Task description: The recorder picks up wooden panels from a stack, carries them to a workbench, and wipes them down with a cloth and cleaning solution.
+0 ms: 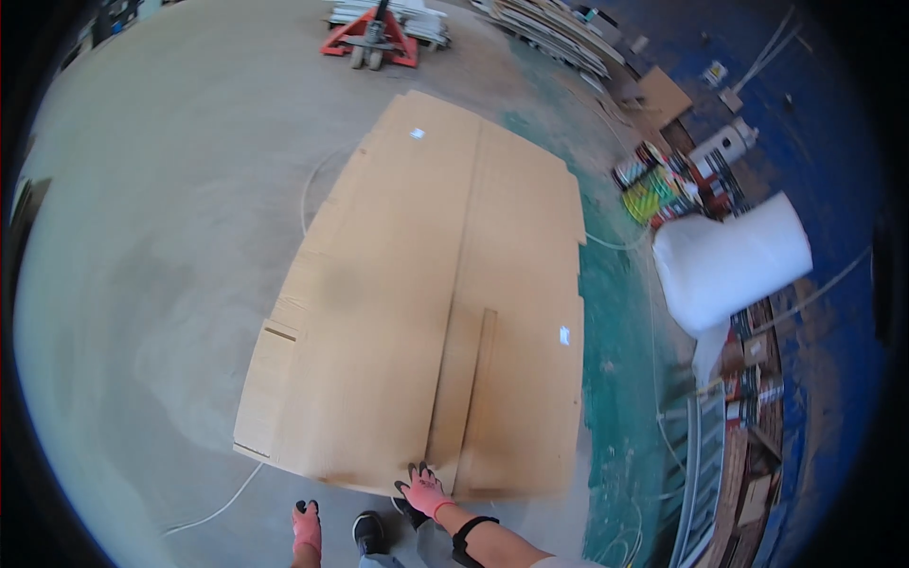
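Note:
A large flat cardboard sheet [379,275] lies on the floor before me, with a fold line along its length, slots at the left corner and two small white labels. My right hand [426,490], in a pink glove with black fingertips, rests fingers spread on the sheet's near edge. A narrow cardboard strip [478,379] lies lengthwise on the right half. Beyond the near left edge hangs my left hand [306,530], gloved alike, apart from the sheet and with its fingertips apart; nothing shows in it. White strap [222,505] comes out from under the cardboard on several sides.
A red pallet jack [374,43] stands at the far end beside stacked boards [559,33]. To the right are paint cans [653,194], a white roll of wrap [734,260] and a metal ladder [699,464]. My shoes [371,532] are close to the near edge.

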A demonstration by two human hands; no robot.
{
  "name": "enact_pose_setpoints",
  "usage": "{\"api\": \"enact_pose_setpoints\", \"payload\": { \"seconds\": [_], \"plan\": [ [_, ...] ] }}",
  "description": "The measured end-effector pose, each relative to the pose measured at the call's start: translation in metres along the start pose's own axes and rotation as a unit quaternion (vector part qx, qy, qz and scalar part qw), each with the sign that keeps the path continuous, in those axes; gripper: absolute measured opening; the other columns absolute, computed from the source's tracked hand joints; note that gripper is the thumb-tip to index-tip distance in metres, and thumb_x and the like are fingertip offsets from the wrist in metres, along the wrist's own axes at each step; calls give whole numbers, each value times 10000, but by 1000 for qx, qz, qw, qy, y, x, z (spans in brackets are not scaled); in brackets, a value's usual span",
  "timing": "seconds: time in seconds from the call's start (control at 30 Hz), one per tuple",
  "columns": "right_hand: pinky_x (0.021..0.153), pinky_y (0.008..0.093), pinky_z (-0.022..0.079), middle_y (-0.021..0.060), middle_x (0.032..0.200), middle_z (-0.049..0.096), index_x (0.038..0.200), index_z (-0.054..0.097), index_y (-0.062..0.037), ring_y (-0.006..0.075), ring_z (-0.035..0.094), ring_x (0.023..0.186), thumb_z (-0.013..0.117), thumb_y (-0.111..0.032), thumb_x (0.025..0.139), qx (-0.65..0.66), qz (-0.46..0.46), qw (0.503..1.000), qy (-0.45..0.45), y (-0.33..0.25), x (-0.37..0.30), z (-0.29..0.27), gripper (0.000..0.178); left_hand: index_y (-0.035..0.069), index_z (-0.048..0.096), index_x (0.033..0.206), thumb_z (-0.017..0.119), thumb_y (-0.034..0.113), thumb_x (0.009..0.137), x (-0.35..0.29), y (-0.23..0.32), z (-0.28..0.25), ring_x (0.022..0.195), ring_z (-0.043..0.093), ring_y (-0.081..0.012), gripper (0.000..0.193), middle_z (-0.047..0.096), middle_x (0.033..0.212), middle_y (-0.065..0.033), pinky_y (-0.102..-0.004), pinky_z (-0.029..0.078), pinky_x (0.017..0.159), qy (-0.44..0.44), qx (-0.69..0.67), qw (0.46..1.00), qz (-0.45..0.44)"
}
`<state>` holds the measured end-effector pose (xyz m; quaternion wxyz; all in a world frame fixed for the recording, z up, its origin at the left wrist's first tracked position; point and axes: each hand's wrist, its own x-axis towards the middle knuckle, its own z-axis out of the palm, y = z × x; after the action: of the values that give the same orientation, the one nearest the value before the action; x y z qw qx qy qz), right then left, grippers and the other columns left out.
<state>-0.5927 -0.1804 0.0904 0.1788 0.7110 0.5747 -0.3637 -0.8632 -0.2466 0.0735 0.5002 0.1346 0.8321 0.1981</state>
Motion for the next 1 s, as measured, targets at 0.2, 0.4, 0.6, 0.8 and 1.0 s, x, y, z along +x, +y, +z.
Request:
{"api": "enact_pose_setpoints", "payload": {
  "seconds": [0.2,0.4,0.6,0.8,1.0],
  "plan": [
    [1018,524,192,238,1320,302,1341,269,-26,403,271,1238,535,-490,778,-36,-29,993,109,-8,-21,4,777,91,529,1042,577,380,798,19,29,-6,637,520,-199,382,517,821,-59,-369,460,525,-90,-169,970,-153],
    [1002,543,212,229,1291,352,1298,329,-15,412,308,1209,647,-476,692,-167,-103,977,87,-26,10,11,826,74,459,1208,535,459,825,103,35,25,957,538,-309,548,534,1082,-100,-504,445,811,-227,-293,914,-163],
    [1006,529,211,160,1294,360,1316,341,-87,368,314,1213,614,-483,711,-261,-57,962,63,-10,16,22,773,70,482,1185,430,308,914,114,34,59,1073,504,-312,365,533,1171,-85,-522,413,881,-127,-226,949,-182],
    [1025,556,142,193,1340,317,1311,342,-54,412,244,1251,599,-444,748,-207,-74,971,89,-15,23,35,731,99,480,1226,443,282,915,153,0,52,1122,452,-251,363,484,1235,-54,-500,384,896,-129,-334,915,-184],
    [1032,553,118,192,1332,321,1312,339,-64,409,239,1250,599,-411,756,-190,-82,976,68,-14,27,45,705,65,293,1324,465,437,861,154,1,50,1205,394,-224,619,421,1314,-85,-332,333,991,-128,-448,855,-228]
  ]
}}
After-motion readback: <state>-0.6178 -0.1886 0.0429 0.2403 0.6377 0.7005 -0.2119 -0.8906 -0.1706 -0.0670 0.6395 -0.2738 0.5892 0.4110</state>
